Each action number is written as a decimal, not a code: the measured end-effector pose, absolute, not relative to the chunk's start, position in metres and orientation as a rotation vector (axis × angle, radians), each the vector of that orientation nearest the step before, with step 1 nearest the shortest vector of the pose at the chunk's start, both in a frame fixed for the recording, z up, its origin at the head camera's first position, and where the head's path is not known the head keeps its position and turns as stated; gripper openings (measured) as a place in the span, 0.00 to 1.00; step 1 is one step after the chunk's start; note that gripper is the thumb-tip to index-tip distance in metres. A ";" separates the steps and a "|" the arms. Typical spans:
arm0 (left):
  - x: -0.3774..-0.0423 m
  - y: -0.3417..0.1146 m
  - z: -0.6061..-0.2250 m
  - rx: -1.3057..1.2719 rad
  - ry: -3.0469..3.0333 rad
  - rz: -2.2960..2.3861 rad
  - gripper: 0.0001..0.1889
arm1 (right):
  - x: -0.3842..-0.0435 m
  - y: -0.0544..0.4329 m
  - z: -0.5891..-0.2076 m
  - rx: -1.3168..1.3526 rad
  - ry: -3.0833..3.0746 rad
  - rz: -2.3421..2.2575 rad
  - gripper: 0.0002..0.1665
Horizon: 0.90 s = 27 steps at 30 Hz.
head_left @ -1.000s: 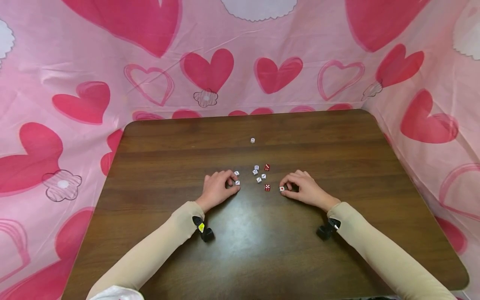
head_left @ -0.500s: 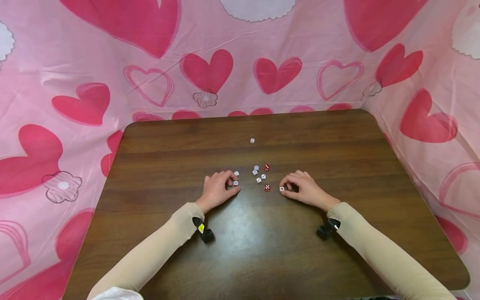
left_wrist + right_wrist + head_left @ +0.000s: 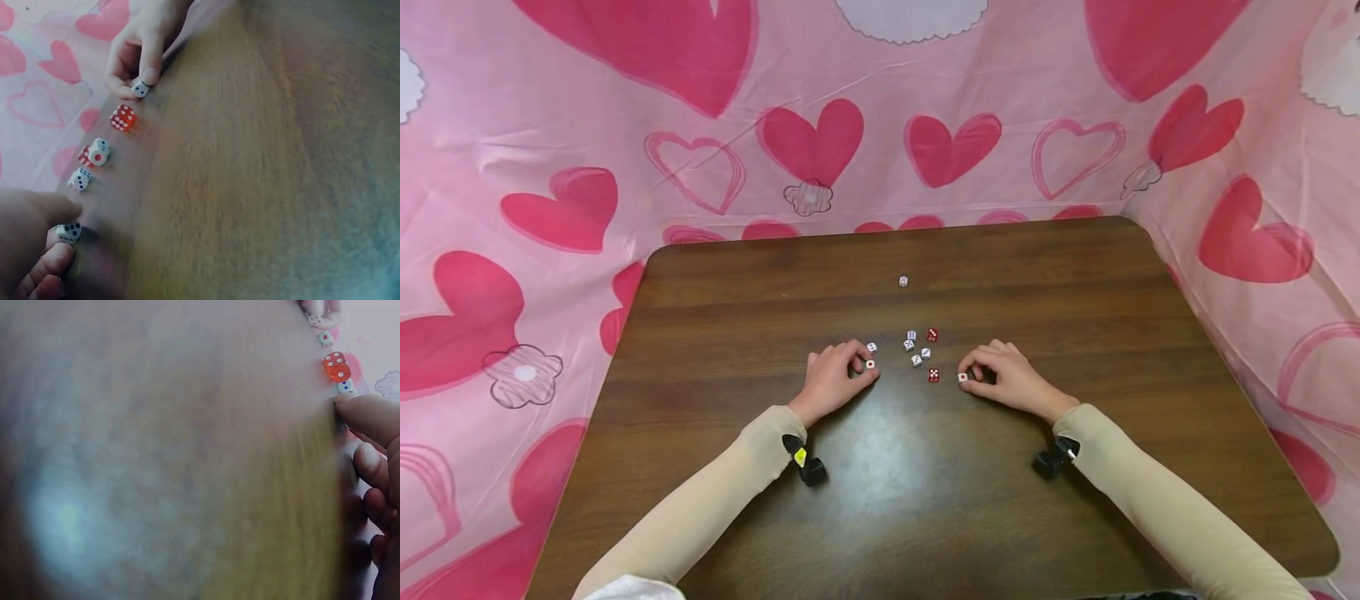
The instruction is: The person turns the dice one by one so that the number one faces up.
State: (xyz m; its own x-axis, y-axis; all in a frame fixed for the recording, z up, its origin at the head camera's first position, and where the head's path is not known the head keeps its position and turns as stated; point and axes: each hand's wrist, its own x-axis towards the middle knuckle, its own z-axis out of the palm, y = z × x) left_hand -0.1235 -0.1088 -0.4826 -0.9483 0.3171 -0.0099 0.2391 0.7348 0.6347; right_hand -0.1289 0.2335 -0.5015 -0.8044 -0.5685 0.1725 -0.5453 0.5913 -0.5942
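Note:
My left hand (image 3: 833, 380) pinches a white die (image 3: 870, 364) between thumb and forefinger, a single red pip facing up; dark pips show on its side in the left wrist view. Just beyond that forefinger lies another white die (image 3: 872, 347). Across the table, my right hand (image 3: 1011, 379) holds a white die (image 3: 962, 378) by thumb and fingertip, also with a red pip on top. Its thumb (image 3: 369, 415) hides this die in the right wrist view. Between the hands sit a near red die (image 3: 933, 375), a farther red die (image 3: 932, 335) and several white dice (image 3: 916, 361).
One white die (image 3: 903, 282) lies alone toward the back of the brown wooden table (image 3: 880, 500). Pink cloth with hearts (image 3: 955, 150) hangs behind the table and at both sides. A black wrist camera (image 3: 813, 472) sits low beside the left wrist.
The die in my left hand has turned, its upper face going from dark pips to a single red pip. My right hand and the other dice stay in place.

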 end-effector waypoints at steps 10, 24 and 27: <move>-0.123 -0.114 -0.485 0.498 2.792 1.067 0.08 | -0.130 0.233 -0.500 -0.979 2.762 -1.022 0.12; -0.110 -0.108 -0.481 0.612 2.841 0.964 0.06 | -0.128 0.236 -0.500 -0.991 2.753 -0.993 0.11; -0.108 -0.106 -0.480 0.627 2.820 0.957 0.08 | -0.128 0.236 -0.500 -0.990 2.747 -1.005 0.11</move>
State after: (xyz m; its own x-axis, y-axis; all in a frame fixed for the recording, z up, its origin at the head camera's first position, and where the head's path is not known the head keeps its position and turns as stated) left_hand -0.1078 -0.1057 -0.4800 -0.9105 0.4117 0.0385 0.3500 0.7179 0.6018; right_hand -0.1282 0.2355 -0.5001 -0.7933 -0.5871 0.1608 -0.5523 0.5832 -0.5957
